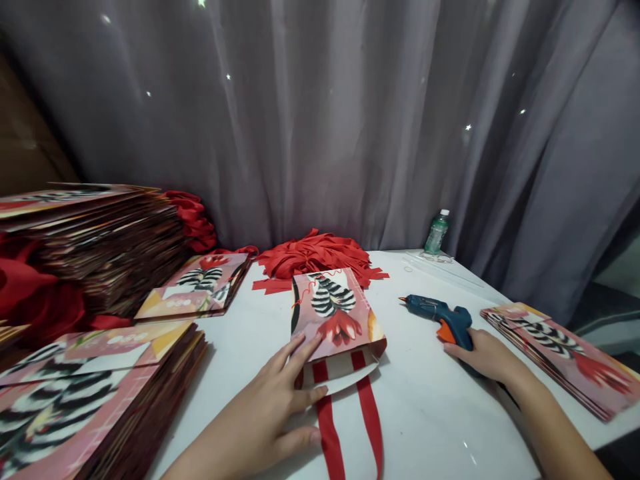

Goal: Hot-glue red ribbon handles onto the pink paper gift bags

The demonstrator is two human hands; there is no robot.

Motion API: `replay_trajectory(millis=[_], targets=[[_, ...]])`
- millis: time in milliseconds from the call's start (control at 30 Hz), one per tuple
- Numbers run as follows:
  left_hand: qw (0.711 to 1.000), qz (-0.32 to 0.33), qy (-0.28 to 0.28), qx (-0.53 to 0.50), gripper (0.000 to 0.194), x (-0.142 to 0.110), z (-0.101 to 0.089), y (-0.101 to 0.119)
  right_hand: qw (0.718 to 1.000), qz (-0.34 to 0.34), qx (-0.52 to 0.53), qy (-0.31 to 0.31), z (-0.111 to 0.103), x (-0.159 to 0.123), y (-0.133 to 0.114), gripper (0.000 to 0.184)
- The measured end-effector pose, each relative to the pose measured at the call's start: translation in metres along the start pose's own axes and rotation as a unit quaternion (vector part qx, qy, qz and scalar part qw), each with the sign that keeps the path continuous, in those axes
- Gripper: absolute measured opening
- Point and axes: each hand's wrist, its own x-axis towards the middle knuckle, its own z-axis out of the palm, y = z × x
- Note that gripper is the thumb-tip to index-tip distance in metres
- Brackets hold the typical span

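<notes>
A pink paper bag with a black-and-white striped pattern and a red flower lies on the white table, its opening toward me. A red ribbon handle loops out of that opening. My left hand rests at the bag's near left edge, fingers spread, fingertips on its front and at the mouth. To the right, my right hand is wrapped round the handle of a dark blue glue gun with an orange trigger. The gun's nozzle points left, apart from the bag.
Red ribbon strips are heaped behind the bag. Tall stacks of folded bags crowd the left, with another pile nearer me. More flat bags lie at right. A green bottle stands by the grey curtain.
</notes>
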Motion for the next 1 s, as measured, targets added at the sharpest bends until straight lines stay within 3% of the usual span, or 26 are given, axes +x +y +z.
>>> replay_trajectory(millis=[133, 233, 333, 400, 467, 533, 567, 633, 733, 900, 1000], targets=[[1.0, 0.018, -0.022, -0.005, 0.045, 0.001, 0.0, -0.006, 0.998, 0.004, 0.048, 0.027, -0.005, -0.007, -0.013, 0.032], [0.999, 0.029, -0.028, -0.012, 0.045, 0.003, -0.001, -0.008, 0.989, 0.033, 0.124, 0.078, -0.002, -0.015, -0.011, 0.034], [1.0, 0.019, -0.013, -0.014, 0.043, 0.005, -0.001, -0.01, 0.939, 0.079, 0.282, 0.182, 0.001, -0.025, -0.013, 0.046], [0.999, 0.027, -0.015, -0.016, 0.043, 0.006, 0.0, -0.011, 0.856, 0.096, 0.452, 0.23, -0.002, -0.031, -0.019, 0.049], [0.999, 0.04, -0.018, -0.014, 0.043, 0.007, 0.0, -0.01, 0.73, 0.09, 0.64, 0.224, -0.008, -0.037, -0.026, 0.05], [0.999, 0.032, -0.005, -0.006, 0.04, 0.007, 0.001, -0.008, 0.603, 0.05, 0.777, 0.175, -0.015, -0.041, -0.03, 0.051], [1.0, 0.026, 0.003, -0.002, 0.039, 0.007, 0.001, -0.007, 0.557, 0.025, 0.817, 0.149, -0.018, -0.043, -0.031, 0.051], [1.0, 0.019, 0.014, 0.001, 0.038, 0.007, 0.002, -0.004, 0.507, -0.017, 0.856, 0.1, -0.021, -0.049, -0.031, 0.051], [1.0, 0.024, 0.012, -0.006, 0.04, 0.007, 0.002, -0.004, 0.499, -0.034, 0.862, 0.084, -0.018, -0.063, -0.031, 0.05], [0.998, 0.053, -0.03, -0.019, 0.045, 0.008, -0.001, -0.006, 0.546, 0.015, 0.822, 0.159, -0.01, -0.098, -0.041, 0.049], [0.998, 0.049, -0.046, -0.017, 0.044, 0.011, -0.007, -0.002, 0.551, 0.03, 0.821, 0.148, -0.006, -0.123, -0.048, 0.049]])
